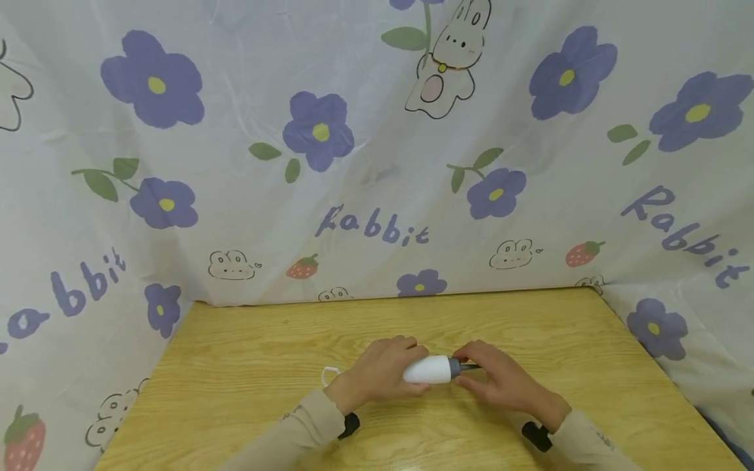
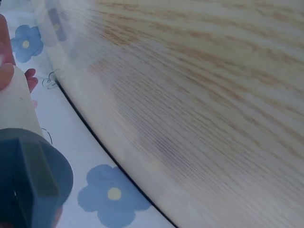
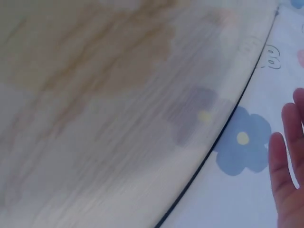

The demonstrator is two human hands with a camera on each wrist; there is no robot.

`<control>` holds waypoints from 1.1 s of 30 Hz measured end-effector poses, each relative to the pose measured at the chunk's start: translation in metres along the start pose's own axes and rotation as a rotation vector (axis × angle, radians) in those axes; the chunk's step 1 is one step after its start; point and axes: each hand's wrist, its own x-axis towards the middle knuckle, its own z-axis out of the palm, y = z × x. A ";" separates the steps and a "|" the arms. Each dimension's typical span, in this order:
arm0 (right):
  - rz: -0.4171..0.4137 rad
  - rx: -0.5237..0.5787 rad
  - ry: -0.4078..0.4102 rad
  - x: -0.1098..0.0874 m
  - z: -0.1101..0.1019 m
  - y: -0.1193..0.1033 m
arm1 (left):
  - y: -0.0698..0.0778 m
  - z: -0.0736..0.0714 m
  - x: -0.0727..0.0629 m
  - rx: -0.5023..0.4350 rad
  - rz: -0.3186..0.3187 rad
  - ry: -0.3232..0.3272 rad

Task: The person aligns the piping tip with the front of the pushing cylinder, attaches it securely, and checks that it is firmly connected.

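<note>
A smooth white rounded body with a dark grey end piece (image 1: 454, 367) is held level over the table between the two hands. My left hand (image 1: 383, 369) grips the white body (image 1: 432, 370) from the left, its thumb along the near side. My right hand (image 1: 503, 379) pinches at the grey end with thumb and forefinger, and a thin dark strip shows between them. Up close in the left wrist view, the grey end piece (image 2: 35, 173) has a raised ridge. Other fingers of the right hand (image 3: 289, 175) stand out fairly straight in the right wrist view.
A small white loop (image 1: 331, 375) shows on the table just left of the left wrist. The wood-grain table (image 1: 265, 347) is bordered at the back and sides by a printed cloth (image 1: 377, 176) with flowers and rabbits.
</note>
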 end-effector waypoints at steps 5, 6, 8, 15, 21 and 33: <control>0.129 0.239 -0.155 0.002 -0.003 0.001 | 0.002 0.000 -0.001 0.035 0.023 0.017; 0.156 0.288 -0.192 0.003 -0.004 0.001 | 0.003 0.000 -0.001 0.043 0.033 0.025; 0.202 0.370 -0.254 0.004 -0.006 0.001 | 0.003 0.001 -0.001 0.051 0.047 0.039; 0.223 0.481 -0.332 0.008 -0.010 0.000 | 0.005 0.003 -0.003 0.068 0.065 0.064; 0.245 0.497 -0.346 0.008 -0.010 0.001 | 0.006 0.004 -0.004 0.078 0.054 0.053; 0.208 0.508 -0.228 0.004 -0.005 0.005 | 0.000 0.000 -0.008 0.061 -0.021 0.043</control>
